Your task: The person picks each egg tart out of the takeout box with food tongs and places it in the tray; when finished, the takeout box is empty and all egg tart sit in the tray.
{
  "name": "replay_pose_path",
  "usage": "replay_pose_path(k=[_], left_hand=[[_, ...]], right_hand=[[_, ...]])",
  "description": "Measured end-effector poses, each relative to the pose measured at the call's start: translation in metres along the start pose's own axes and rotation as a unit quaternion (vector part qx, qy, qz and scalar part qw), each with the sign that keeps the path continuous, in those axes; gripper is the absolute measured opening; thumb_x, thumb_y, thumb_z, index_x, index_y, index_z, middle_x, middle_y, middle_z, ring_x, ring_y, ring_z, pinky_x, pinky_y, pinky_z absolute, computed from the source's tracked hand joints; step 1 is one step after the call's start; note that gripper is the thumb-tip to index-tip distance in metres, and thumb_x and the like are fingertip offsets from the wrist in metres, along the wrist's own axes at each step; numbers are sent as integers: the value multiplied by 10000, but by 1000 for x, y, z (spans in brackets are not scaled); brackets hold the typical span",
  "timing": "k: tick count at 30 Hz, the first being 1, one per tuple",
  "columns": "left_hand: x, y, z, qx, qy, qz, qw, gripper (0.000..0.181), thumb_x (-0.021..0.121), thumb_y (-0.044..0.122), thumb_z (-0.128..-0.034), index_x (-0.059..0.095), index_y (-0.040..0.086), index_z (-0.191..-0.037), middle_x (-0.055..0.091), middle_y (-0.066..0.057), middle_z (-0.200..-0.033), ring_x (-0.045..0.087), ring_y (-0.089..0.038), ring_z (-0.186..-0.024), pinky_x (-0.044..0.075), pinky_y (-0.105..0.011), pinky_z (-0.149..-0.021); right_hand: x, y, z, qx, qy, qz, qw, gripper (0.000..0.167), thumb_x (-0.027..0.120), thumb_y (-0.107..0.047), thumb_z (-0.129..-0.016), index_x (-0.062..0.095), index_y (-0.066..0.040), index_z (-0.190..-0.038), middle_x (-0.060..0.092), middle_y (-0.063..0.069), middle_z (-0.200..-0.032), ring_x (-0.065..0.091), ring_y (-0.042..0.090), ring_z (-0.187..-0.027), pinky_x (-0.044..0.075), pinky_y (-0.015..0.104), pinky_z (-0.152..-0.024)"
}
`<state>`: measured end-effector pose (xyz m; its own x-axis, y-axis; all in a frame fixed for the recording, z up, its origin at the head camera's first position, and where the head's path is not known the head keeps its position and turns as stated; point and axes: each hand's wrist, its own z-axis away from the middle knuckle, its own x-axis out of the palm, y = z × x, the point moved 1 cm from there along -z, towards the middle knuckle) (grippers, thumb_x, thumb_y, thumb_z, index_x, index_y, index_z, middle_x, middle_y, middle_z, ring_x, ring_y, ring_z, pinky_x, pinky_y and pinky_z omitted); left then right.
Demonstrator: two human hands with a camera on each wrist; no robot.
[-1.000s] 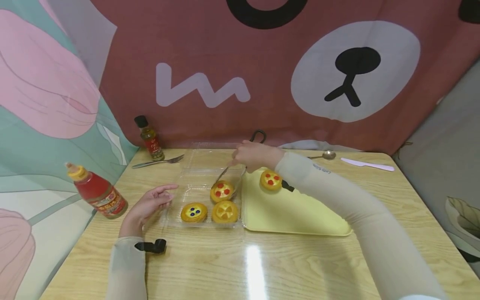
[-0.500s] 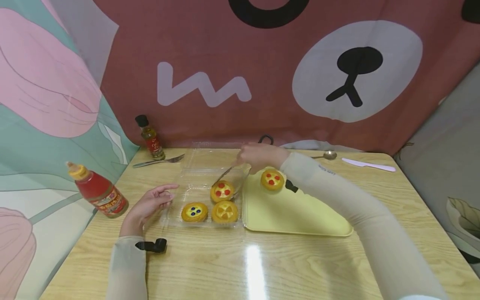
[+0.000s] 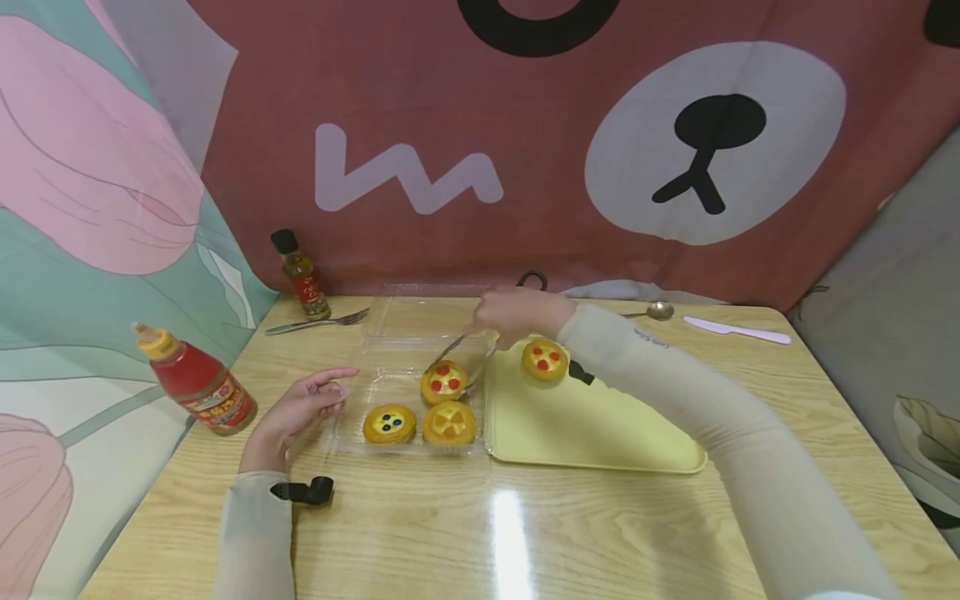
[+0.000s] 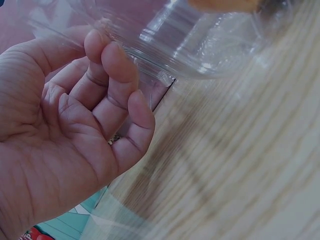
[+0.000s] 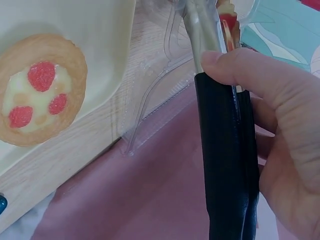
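Note:
My right hand [image 3: 517, 315] grips black-handled metal tongs [image 5: 222, 150]. Their tips straddle a tart with red pieces [image 3: 444, 382] in the right rear of a clear plastic container [image 3: 348, 446]. Beside that tart, at the container's front, lie a tart with dark blue berries [image 3: 389, 423] and a tart with yellow wedges [image 3: 450, 423]. At the container's left side, my left hand [image 3: 300, 408] pinches its rim between thumb and fingertips, as the left wrist view shows. Another red-topped tart [image 3: 544, 359] rests on a pale yellow tray [image 3: 600, 437], partly beneath my right forearm.
Behind the container its clear lid [image 3: 423, 315] lies folded back. A red sauce bottle [image 3: 198, 383] and a smaller bottle [image 3: 303, 279] stand at left, near a fork [image 3: 318, 322]. Along the back right lie a spoon [image 3: 658, 311] and a pale purple knife [image 3: 735, 330].
My right hand has shifted slightly right, and the tongs' arms have spread a little around the red-topped tart. That tart and my left hand stay nearly where they were.

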<state>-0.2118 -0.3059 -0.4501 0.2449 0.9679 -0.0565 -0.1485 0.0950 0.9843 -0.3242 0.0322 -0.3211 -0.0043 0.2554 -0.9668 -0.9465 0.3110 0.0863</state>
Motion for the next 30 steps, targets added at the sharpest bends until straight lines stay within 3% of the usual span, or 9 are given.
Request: replay_pose_path(k=[4,14,24,30], left_hand=[[-1,-1,0,-31,4,11,10000,460,559,85,-949,422,-35,-1372,557,74,-705,519,-43,-649,443,-200,-603],[-1,-1,0,-25,-53,99,9999,448,564,89,-949,441,-19,-1365,559,66,-711,520,-48,-652,440,-196,-603],[0,0,1,23,-89,109,9999,436,580,106,-943,466,-13,-1347,558,66,-699,515,-50,-645,434,-198,-594],[-1,0,0,16,-92,133,9999,453,580,101,-942,449,-26,-1357,565,61,-701,520,-55,-649,436,-201,-598]], right_hand=[[1,1,-1,2,1,-55,10000,571,741,-32,-721,623,-149,-1267,695,32,-1012,573,159,-792,477,299,-688],[8,7,2,-346,436,-177,9983,569,730,-9,-677,645,-103,-1231,702,41,-943,521,145,-714,439,302,-633],[12,8,5,-419,732,-191,9963,535,740,-27,-690,654,-85,-1214,705,52,-975,558,150,-739,464,299,-660],[11,7,5,-468,818,-30,9955,539,739,-40,-699,646,-94,-1228,695,37,-907,523,156,-710,446,307,-640]])
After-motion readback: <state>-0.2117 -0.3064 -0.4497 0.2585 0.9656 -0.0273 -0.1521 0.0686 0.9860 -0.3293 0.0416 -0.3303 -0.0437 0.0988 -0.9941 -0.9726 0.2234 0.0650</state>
